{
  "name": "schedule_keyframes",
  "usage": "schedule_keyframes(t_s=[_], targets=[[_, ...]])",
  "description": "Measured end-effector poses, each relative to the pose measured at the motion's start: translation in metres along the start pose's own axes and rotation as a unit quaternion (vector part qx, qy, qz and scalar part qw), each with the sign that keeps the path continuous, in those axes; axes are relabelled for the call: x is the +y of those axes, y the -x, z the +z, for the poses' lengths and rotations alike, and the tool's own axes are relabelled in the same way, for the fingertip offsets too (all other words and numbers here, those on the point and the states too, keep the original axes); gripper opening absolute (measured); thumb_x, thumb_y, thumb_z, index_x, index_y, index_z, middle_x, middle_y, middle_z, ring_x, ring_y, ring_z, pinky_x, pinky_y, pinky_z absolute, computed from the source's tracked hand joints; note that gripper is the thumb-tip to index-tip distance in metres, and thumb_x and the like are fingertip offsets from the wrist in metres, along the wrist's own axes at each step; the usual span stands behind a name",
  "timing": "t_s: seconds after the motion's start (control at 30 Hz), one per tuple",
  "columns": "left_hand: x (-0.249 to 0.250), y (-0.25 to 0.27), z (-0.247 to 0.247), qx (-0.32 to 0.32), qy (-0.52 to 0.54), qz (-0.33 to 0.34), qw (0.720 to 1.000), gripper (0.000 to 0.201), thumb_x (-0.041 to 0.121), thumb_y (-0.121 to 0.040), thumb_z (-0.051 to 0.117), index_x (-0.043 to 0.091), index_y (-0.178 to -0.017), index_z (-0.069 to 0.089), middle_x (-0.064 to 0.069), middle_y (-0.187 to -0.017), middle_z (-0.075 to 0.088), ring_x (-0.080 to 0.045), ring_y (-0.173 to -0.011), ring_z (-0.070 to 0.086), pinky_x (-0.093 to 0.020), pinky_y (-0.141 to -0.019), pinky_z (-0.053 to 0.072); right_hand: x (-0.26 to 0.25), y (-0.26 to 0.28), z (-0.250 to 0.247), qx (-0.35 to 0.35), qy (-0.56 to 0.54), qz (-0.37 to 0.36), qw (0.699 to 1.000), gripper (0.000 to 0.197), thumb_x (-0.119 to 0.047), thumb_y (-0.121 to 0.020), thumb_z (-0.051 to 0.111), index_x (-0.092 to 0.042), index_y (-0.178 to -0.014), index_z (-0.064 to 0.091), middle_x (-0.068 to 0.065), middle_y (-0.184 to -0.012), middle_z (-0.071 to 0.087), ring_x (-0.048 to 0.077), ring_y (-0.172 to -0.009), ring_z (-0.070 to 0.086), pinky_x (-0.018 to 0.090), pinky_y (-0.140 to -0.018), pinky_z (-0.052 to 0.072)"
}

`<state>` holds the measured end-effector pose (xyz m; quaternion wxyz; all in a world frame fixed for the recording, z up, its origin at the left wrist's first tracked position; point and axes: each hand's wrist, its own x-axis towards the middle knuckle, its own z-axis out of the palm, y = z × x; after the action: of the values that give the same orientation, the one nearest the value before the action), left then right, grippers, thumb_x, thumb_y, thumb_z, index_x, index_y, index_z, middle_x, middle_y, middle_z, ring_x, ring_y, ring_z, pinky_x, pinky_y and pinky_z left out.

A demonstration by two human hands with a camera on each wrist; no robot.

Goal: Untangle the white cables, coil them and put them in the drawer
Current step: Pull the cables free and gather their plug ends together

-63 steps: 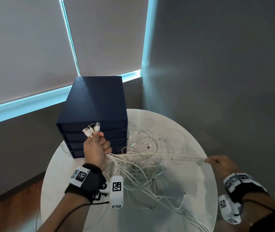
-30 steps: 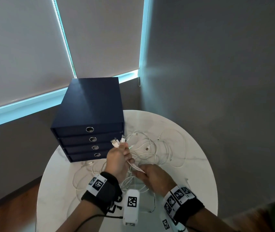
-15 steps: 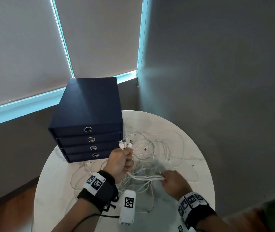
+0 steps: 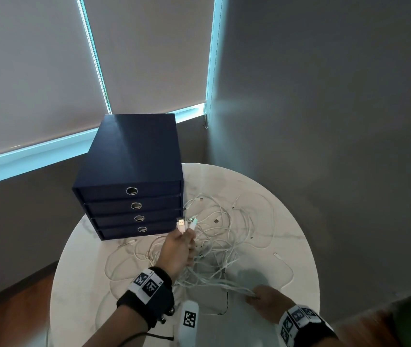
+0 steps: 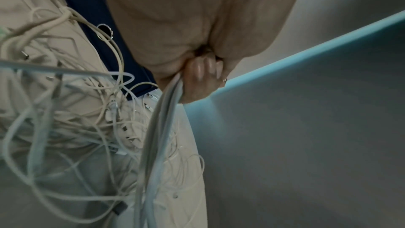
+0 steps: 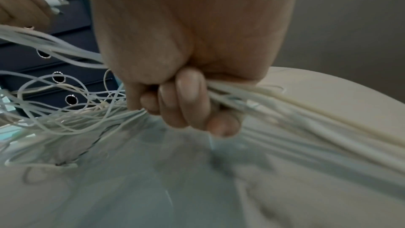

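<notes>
Nearest the person, the right hand [image 4: 265, 298] is curled round a bunch of strands from the white cables [image 4: 220, 242], low over the near right part of the round table [image 4: 297, 249]. Half a second ago this hand was closer to the middle of the table; it has since drawn back toward the person and to the right, so the strands between the two hands now run longer and straighter. The right wrist view shows the fingers [image 6: 189, 93] wrapped about the bunch, with cable trailing out on both sides of the fist.

A little farther off, the left hand [image 4: 178, 251] holds its fist closed on the same bunch just below the plugs [image 4: 185, 224], which stick up above the knuckles. It has barely shifted while the right hand pulled away.

Beyond the hands, most of the cable lies in loose tangled loops on the table, spread from the middle toward the far right. This looks like combing the strands out of the knot, so the untangling seems early, with no coil made.

At the far left of the table stands the dark blue drawer unit [image 4: 129, 159], all four drawers shut.
</notes>
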<state>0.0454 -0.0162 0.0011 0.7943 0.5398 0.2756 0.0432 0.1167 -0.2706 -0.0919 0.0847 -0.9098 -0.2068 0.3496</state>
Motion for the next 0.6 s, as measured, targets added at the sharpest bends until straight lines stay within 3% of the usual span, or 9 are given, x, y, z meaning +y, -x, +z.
schedule_keyframes(t_s=[0.07,0.13,0.23,0.33,0.43,0.5,0.6], targets=[[-0.007,0.003,0.003,-0.008,-0.022,-0.002,1.0,0.029,0.015,-0.106,0.041,0.01,-0.077,0.045,0.007,-0.05,0.034,-0.004,-0.034,0.037,-0.015,-0.037,0.022,0.001,0.006,-0.006,-0.036,0.025,0.011,0.999,0.031,-0.054,-0.087,0.057,-0.025,-0.079,0.047,-0.007,-0.082,0.052,0.021,-0.096,0.061,0.023,-0.073,0.036],[-0.013,0.003,0.004,-0.01,-0.032,-0.004,0.999,0.031,0.015,-0.105,0.041,0.012,-0.075,0.045,0.007,-0.049,0.035,-0.005,-0.036,0.03,-0.015,-0.038,0.022,-0.003,0.013,-0.021,-0.076,0.046,0.009,0.996,0.04,-0.058,-0.073,0.07,-0.022,-0.085,0.058,-0.004,-0.088,0.061,0.017,-0.085,0.06,0.024,-0.072,0.041],[-0.017,0.004,0.003,0.006,-0.02,-0.012,1.0,0.032,0.015,-0.106,0.041,0.014,-0.073,0.045,0.008,-0.05,0.037,-0.006,-0.039,0.029,-0.016,-0.04,0.023,-0.014,0.014,-0.052,-0.103,0.025,-0.064,0.992,0.052,-0.062,-0.072,0.072,-0.015,-0.095,0.073,0.002,-0.093,0.072,0.017,-0.084,0.064,0.026,-0.075,0.045],[-0.015,0.004,0.006,0.018,-0.028,-0.003,0.999,0.034,0.016,-0.106,0.041,0.013,-0.073,0.045,0.005,-0.051,0.038,-0.007,-0.038,0.03,-0.017,-0.039,0.024,-0.024,0.002,-0.077,0.01,-0.093,-0.1,0.991,0.044,-0.065,-0.07,0.07,-0.023,-0.082,0.073,-0.006,-0.085,0.072,0.004,-0.077,0.064,0.026,-0.076,0.05],[-0.012,0.002,0.012,0.018,-0.049,0.004,0.999,0.032,0.015,-0.106,0.04,0.013,-0.075,0.046,0.006,-0.05,0.039,-0.007,-0.039,0.031,-0.018,-0.041,0.022,-0.044,-0.013,-0.092,0.147,-0.094,-0.134,0.975,0.018,-0.037,-0.088,0.067,-0.02,-0.085,0.07,-0.003,-0.088,0.07,0.011,-0.08,0.063,0.028,-0.078,0.051],[-0.009,0.001,0.017,0.013,-0.05,0.005,0.999,0.031,0.012,-0.105,0.039,0.015,-0.075,0.045,0.009,-0.048,0.039,-0.007,-0.038,0.031,-0.018,-0.041,0.022,-0.06,-0.023,-0.092,0.177,-0.057,-0.175,0.967,0.015,-0.026,-0.093,0.061,-0.015,-0.094,0.071,0.002,-0.097,0.071,0.019,-0.09,0.065,0.03,-0.084,0.05],[-0.007,0.0,0.023,0.009,-0.052,0.001,0.999,0.031,0.009,-0.104,0.037,0.016,-0.075,0.045,0.008,-0.049,0.037,-0.007,-0.038,0.03,-0.018,-0.04,0.02,-0.077,-0.037,-0.078,0.155,0.012,-0.185,0.97,0.022,-0.022,-0.096,0.05,-0.02,-0.105,0.07,0.003,-0.112,0.066,0.022,-0.105,0.062,0.034,-0.092,0.049]])
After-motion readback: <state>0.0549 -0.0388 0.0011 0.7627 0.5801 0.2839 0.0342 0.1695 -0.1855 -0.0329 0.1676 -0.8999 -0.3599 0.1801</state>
